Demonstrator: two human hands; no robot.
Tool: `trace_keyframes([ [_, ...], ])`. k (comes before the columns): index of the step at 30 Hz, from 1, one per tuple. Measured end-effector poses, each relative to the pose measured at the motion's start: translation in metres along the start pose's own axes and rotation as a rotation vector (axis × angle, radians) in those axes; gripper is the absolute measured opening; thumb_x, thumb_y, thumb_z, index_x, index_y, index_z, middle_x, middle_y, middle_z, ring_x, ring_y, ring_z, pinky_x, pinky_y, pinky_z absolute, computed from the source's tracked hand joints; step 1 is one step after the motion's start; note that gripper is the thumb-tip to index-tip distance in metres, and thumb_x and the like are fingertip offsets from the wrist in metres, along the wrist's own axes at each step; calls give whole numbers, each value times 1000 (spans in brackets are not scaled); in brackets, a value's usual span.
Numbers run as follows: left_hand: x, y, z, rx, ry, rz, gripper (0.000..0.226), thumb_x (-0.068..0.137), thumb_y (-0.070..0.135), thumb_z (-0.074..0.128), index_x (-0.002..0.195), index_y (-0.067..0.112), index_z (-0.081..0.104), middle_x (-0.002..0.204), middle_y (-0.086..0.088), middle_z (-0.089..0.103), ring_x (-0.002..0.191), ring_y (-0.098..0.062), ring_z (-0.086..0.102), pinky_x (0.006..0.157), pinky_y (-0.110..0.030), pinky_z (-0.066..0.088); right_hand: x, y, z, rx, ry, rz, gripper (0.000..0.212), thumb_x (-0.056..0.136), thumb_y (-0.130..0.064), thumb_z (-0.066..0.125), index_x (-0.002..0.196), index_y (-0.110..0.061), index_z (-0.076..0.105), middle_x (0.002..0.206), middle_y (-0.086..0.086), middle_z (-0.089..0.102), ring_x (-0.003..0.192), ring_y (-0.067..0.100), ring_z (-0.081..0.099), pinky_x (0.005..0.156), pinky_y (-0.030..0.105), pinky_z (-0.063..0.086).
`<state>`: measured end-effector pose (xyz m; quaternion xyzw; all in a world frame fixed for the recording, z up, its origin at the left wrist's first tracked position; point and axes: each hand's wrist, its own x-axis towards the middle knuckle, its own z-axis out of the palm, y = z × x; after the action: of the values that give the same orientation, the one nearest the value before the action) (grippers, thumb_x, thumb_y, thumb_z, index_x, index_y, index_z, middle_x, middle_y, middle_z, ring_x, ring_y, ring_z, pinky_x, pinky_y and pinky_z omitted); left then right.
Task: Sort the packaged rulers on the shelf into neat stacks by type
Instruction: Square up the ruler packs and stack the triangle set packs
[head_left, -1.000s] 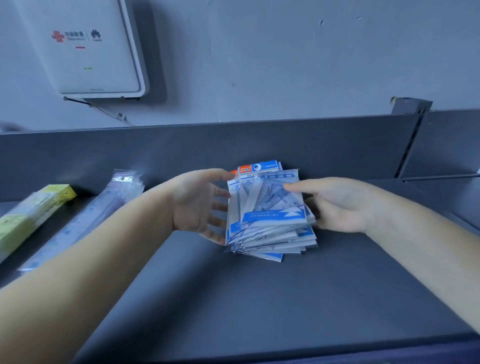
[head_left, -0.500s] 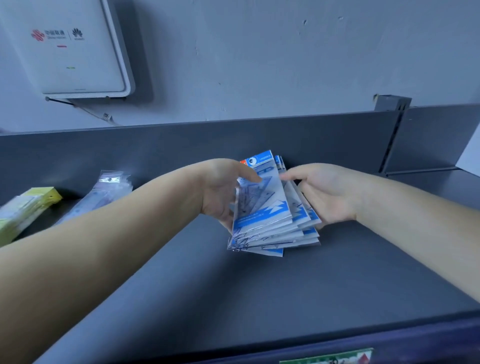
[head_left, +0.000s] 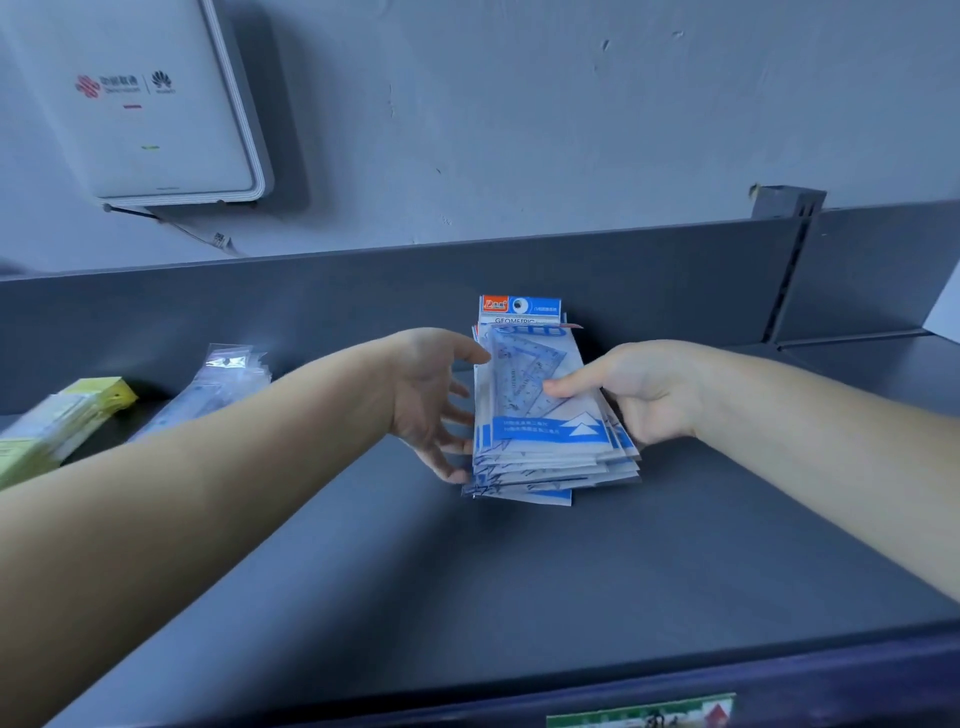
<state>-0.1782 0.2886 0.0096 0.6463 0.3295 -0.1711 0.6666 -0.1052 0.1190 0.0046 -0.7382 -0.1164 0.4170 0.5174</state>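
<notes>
Blue-and-white plastic: your stack of geometric set-square packets (head_left: 545, 415) lies mid-shelf (head_left: 519, 597), fanned at its 6 o'clock end.
Left hand (head_left: 431, 400): spread, holding nothing, fingertips against the stack's 9 o'clock edge.
Right hand (head_left: 639, 389): clasps the 3 o'clock edge, thumb on the top packet.
Risk: slick sleeves would likely skid and splay if you squeeze unevenly.
Other types: clear long-ruler packets (head_left: 218, 384) and yellow packets (head_left: 62, 421) at 9 o'clock, well apart.

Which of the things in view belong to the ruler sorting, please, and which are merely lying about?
Job: blue geometric ruler packs, clear ruler packs, yellow packs, shelf, left hand, right hand.
Lying about: white wall box, its cable.
</notes>
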Motion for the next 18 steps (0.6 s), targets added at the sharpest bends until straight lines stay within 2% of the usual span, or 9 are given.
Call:
trace_keyframes([
  [2,6,0,8,29,15,-2,44,89,40,45,114,4,48,95,-16,57,78,-28,54,66,-38,44,0,1,-2,18,-8,-7,6,87,-9,60,89,-9,66,82,11,72,77,26,67,85,46,50],
  [4,11,0,13,73,37,2,42,86,44,49,102,6,51,91,-12,58,82,-26,51,70,-33,41,0,3,-4,43,-27,-12,9,87,-9,59,93,-8,65,90,13,71,84,27,66,91,48,48],
  [6,15,0,13,78,43,9,46,81,48,55,104,8,55,103,-9,63,90,-26,54,83,-29,42,0,5,-5,83,-37,-29,10,87,-7,58,94,-8,65,94,13,71,87,28,66,92,49,48],
  [8,17,-1,14,87,22,23,59,72,46,64,119,11,56,119,-6,65,103,-25,59,102,-31,37,-1,6,-6,107,-46,-37,11,88,-7,57,96,-9,65,95,13,71,86,27,66,88,47,49],
  [9,18,-2,15,92,14,35,67,67,43,69,125,12,55,122,-6,64,110,-24,60,106,-35,35,-1,7,-6,111,-50,-38,13,89,-8,56,97,-9,65,97,13,71,86,27,66,86,46,50],
  [11,20,-3,18,88,23,92,68,64,37,72,126,15,55,119,-8,66,114,-24,60,104,-40,40,-2,9,-7,122,-60,-50,15,89,-8,56,101,-9,65,99,13,71,86,27,66,85,45,50],
  [14,18,-5,23,43,53,188,50,77,32,70,122,15,58,113,-9,69,107,-26,65,95,-43,50,-4,12,-8,144,-72,-96,17,90,-8,55,104,-10,64,102,12,70,87,26,66,83,43,51],
  [18,8,-14,34,-99,-30,289,35,85,21,63,119,15,60,108,-9,71,97,-26,68,86,-41,54,-3,15,-7,200,-88,-163,21,89,-9,57,109,-10,64,103,13,71,85,27,69,78,43,55],
])
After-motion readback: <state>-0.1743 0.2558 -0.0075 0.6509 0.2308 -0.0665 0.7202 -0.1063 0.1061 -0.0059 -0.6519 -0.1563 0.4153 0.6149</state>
